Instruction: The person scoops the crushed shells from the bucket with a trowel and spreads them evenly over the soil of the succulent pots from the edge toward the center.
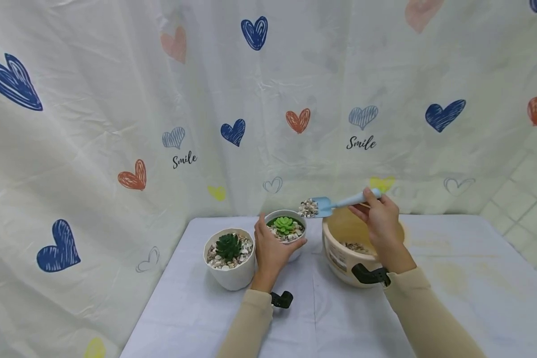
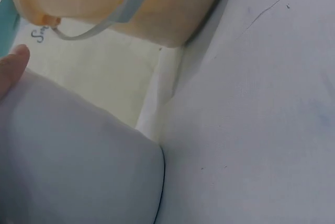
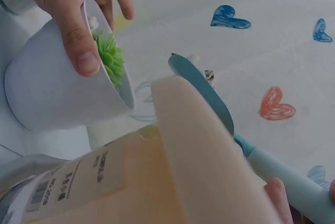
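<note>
My right hand (image 1: 380, 221) grips the pale blue handle of a small garden trowel (image 1: 346, 201). Its blade carries pebbles (image 1: 308, 208) and is level between a bucket and a small white pot. That white pot (image 3: 57, 88), with a light green succulent (image 1: 284, 225) and pebbles inside, is held by my left hand (image 1: 270, 248). The left thumb lies along the near outer side, and the fingers reach round the left side of the rim. In the right wrist view, the bucket's rim covers part of the trowel.
Left of my left hand stands another white pot (image 1: 232, 278) with a dark green succulent (image 1: 228, 246) in pebbles. The cream bucket (image 1: 340, 258), below my right hand, has pebbles at its bottom. A white cloth covers the table (image 1: 295, 328); a heart-print curtain (image 1: 268, 89) hangs behind.
</note>
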{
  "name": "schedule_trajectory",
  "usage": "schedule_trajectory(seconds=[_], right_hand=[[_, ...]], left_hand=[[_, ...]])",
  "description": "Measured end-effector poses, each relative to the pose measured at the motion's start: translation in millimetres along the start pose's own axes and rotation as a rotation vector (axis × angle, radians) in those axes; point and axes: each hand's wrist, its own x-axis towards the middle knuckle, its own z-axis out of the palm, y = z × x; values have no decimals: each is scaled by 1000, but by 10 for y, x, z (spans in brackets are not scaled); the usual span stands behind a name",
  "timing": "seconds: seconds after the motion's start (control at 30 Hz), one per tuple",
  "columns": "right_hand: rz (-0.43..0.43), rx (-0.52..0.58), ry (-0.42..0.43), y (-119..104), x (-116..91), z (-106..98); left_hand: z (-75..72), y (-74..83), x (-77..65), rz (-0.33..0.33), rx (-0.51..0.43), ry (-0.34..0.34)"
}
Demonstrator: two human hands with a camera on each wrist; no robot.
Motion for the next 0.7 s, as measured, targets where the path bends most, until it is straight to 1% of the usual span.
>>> schedule_trajectory(seconds=[0.07,0.17,0.3,0.43,0.5,0.6,0.7], right_hand=[[5,-17,16,23,7,42],[1,-42,31,48,20,92],[2,-72,52,64,37,127],[7,-111,73,79,58,125],[5,-124,78,86,63,118],[-6,-144,81,98,59,114],[-25,-182,79,108,48,138]], left_hand=[[6,-18,-1,-3,-21,13],[6,-56,9,-4,-79,3],[-6,-115,32,-12,-206,-37],[-16,-175,47,-14,-281,-87],[-15,-203,55,-11,-288,-104],[-7,-224,57,3,-284,-108],[-7,-218,55,14,-275,-85]])
